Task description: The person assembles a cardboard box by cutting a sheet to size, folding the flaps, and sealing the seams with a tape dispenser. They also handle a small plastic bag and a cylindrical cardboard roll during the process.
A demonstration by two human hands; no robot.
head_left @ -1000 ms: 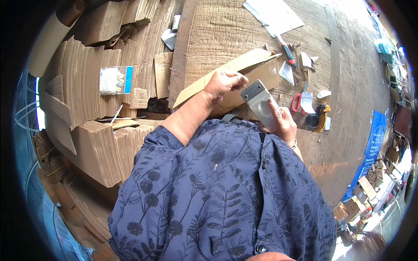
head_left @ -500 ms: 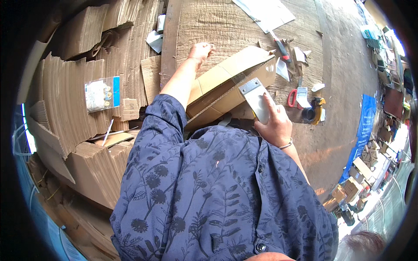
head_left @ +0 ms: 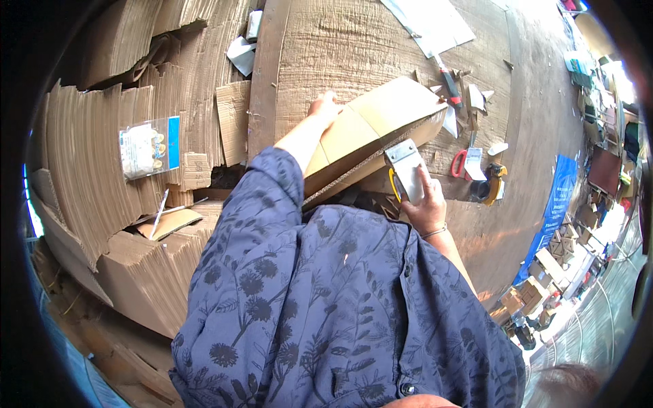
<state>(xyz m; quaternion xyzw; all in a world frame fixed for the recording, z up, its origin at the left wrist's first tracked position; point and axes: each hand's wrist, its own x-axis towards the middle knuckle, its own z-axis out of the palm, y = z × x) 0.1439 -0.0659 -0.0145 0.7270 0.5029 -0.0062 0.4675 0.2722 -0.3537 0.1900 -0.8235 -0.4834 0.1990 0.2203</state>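
A folded cardboard box (head_left: pixel 360 122) lies slantwise on the wooden table in front of me, a dark gap running along its near side. My left hand (head_left: pixel 325 110) is at its far left edge, fingers curled against the cardboard and partly hidden. By the near right side of the box, my right hand (head_left: pixel 427 202) grips a tape dispenser (head_left: pixel 408 173) with a flat grey metal plate and a curved yellow part below. The index finger rests along the plate. No tape strip can be made out.
Right of the box lie red-handled scissors (head_left: pixel 459 163), a yellow and black tape dispenser (head_left: pixel 491 185), a red and black handled tool (head_left: pixel 450 88) and cardboard scraps. White sheets (head_left: pixel 435 27) lie at the back. Stacked flat cardboard (head_left: pixel 88 149) fills the left, with a clear plastic packet (head_left: pixel 149 148) on it.
My left hand has come nearer and met the box's far edge. The box sits slightly farther right in view. My right hand has lowered the dispenser slightly, uncovering its yellow part.
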